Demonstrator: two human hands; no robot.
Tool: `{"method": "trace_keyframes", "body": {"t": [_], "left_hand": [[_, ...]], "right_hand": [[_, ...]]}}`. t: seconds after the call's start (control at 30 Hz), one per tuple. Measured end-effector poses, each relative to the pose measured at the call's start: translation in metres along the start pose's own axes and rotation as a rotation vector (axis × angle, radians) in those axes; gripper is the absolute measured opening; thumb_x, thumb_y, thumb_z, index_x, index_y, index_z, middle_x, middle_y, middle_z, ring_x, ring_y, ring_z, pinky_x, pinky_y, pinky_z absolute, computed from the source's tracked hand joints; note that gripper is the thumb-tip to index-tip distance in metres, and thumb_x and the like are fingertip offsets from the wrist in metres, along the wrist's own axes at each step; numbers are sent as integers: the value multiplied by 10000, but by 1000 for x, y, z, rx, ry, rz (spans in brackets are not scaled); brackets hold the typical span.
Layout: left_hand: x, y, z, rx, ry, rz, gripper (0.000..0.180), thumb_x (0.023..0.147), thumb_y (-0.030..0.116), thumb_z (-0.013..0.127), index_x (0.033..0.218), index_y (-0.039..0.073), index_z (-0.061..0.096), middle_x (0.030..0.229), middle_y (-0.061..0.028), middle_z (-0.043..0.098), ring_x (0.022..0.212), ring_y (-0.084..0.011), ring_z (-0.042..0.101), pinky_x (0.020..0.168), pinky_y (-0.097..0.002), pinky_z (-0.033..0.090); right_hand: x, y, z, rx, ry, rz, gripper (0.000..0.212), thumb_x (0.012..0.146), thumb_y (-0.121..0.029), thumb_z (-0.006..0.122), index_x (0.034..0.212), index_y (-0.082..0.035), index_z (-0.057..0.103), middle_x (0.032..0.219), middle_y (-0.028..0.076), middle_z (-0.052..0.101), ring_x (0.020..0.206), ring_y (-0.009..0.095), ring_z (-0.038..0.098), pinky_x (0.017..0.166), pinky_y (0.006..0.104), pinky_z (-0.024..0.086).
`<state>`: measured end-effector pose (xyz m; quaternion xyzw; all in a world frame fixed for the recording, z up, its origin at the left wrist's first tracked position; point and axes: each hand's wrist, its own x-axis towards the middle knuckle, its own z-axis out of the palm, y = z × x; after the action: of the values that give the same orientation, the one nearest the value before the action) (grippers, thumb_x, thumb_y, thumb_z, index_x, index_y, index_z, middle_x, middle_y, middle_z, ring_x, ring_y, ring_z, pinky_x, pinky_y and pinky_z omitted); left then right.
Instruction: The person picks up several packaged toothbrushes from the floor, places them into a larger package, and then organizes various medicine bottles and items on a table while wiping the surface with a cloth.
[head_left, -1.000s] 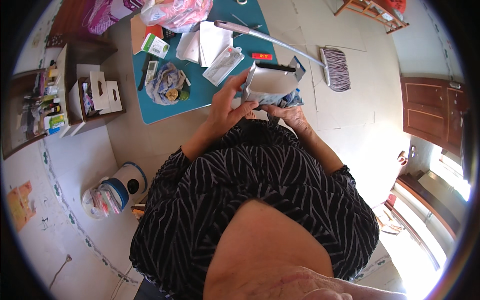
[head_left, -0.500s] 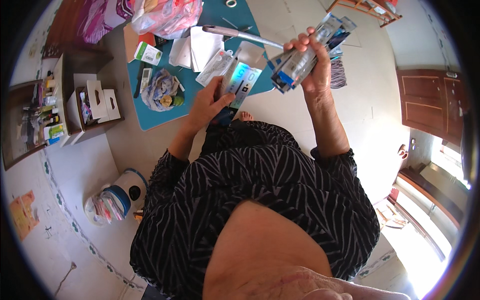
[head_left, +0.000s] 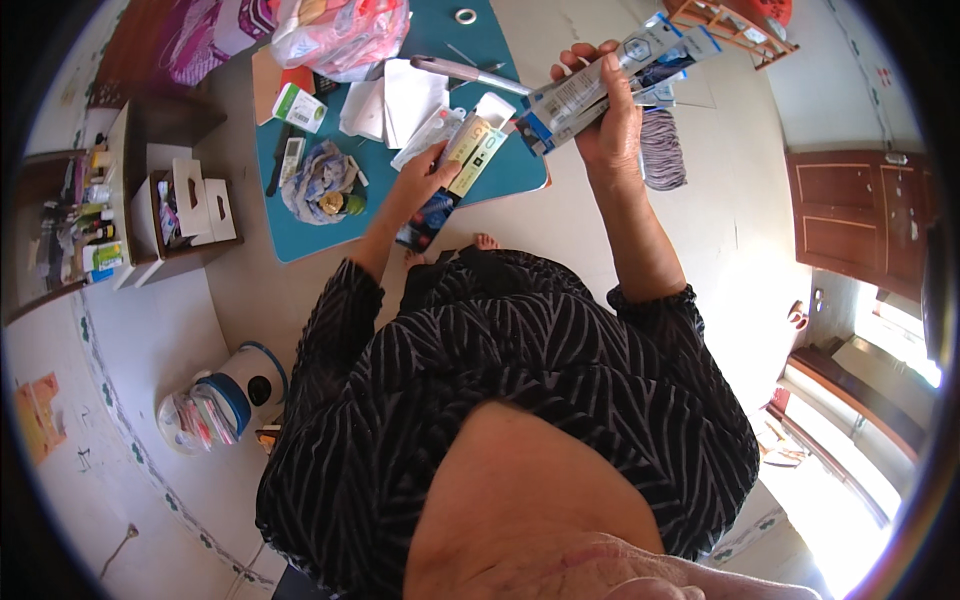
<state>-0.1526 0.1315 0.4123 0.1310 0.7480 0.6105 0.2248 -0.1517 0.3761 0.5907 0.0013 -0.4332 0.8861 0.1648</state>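
- A fan of flat blister packs (head_left: 620, 75) is held up in the closed right hand (head_left: 607, 125), above the blue desk (head_left: 400, 195).
- One shiny card pack (head_left: 470, 155) is pinched by the left hand (head_left: 420, 180).
- The packs seem light, stiff and probably slippery; they are best gripped at the edges.

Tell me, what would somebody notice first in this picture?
Probably the right hand, raised up and gripping a fanned bundle of long flat packets. Just left of it, the left hand holds one shiny packet over the teal table, which is littered with papers and a pink plastic bag.
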Motion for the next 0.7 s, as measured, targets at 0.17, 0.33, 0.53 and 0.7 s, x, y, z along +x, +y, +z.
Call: {"method": "trace_keyframes", "body": {"t": [0.17,0.33,0.53,0.7], "left_hand": [[30,-57,-7,-22,-106,-76,555,919,377,632,1295,-14,513,1149,-169,638,1015,-234,627,867,-314,484],[65,-113,9,901,201,182,465,853,322,684,1194,30,562,1079,-182,652,985,-334,607,849,-447,475],[35,11,53,106,30,48,503,897,307,653,1305,41,530,1056,-149,628,975,-276,614,832,-363,486],[4,24,81,244,-14,361,585,878,270,679,1358,8,471,1086,-131,609,952,-198,604,830,-302,492]], "right_hand": [[-26,33,-38,-62,192,393,328,853,-238,702,1112,-76,584,997,69,588,985,186,560,871,409,483],[-57,77,-86,121,405,669,356,857,-189,708,1164,-58,586,976,76,602,895,225,604,821,410,529],[-80,113,-125,28,530,721,304,850,-172,725,1099,-43,609,990,83,648,921,243,639,843,421,540],[-92,129,-92,27,389,688,455,843,-243,763,1181,-6,571,1108,106,632,981,246,644,839,398,549]]}}
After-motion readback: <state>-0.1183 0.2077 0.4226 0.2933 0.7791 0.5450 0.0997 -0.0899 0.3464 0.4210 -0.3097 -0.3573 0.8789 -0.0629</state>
